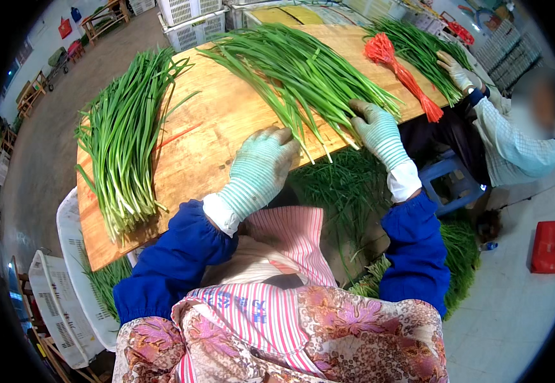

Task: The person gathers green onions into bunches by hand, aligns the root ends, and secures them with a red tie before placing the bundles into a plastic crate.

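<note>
fingers (362, 109) bent on both hands, can't tell if pinching; right hand (380, 131) nearer, at stem ends of middle green bundle (296, 67), long axis running up-left on counter (204, 143), left hand (259, 165) by its left edge.

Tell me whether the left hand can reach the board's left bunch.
Probably yes: mostly bare board lies between the left hand and the left bunch, with a red strip on it.

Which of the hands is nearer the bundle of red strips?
Right. The right hand is at the middle greens, just left of the near end of the bundle of red strips; the left hand is farther left.
</note>
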Action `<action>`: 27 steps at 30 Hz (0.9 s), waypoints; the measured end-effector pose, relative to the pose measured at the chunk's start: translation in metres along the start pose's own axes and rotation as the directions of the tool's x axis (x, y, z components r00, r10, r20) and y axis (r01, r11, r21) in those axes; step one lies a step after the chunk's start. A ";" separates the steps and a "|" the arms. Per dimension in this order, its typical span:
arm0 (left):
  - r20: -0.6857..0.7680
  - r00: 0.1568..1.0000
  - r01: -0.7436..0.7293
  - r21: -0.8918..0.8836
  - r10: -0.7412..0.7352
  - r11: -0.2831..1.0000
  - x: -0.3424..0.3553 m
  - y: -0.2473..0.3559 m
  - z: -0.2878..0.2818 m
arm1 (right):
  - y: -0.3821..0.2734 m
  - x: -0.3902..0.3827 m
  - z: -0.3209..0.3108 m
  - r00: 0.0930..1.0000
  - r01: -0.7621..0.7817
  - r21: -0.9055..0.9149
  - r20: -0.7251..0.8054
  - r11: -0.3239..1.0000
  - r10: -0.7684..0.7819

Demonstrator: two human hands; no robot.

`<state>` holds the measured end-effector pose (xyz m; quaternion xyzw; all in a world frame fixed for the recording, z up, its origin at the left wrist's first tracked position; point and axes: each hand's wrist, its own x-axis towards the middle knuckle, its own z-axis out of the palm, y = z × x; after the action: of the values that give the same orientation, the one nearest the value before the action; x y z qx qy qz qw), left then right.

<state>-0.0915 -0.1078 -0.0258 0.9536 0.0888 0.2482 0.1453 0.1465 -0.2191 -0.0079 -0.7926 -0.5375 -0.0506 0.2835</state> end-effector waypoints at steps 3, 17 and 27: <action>-0.032 0.999 -0.022 -0.023 0.022 0.999 -0.004 -0.002 0.002 | -0.028 0.001 -0.020 0.998 0.034 -0.184 -0.054 0.982 -0.045; -0.121 0.927 0.203 -0.631 -0.354 0.749 -0.027 -0.006 0.004 | -0.070 -0.019 0.000 0.955 -0.206 0.156 0.248 0.966 0.163; 0.407 0.808 0.316 -0.910 -0.425 -0.269 -0.017 -0.002 -0.020 | -0.109 -0.046 0.008 0.956 0.288 0.417 -0.181 0.862 -0.232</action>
<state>-0.1168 -0.1056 -0.0174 0.4320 0.1696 0.2056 0.8616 0.0294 -0.2247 0.0110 -0.6235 -0.6183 -0.0157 0.4782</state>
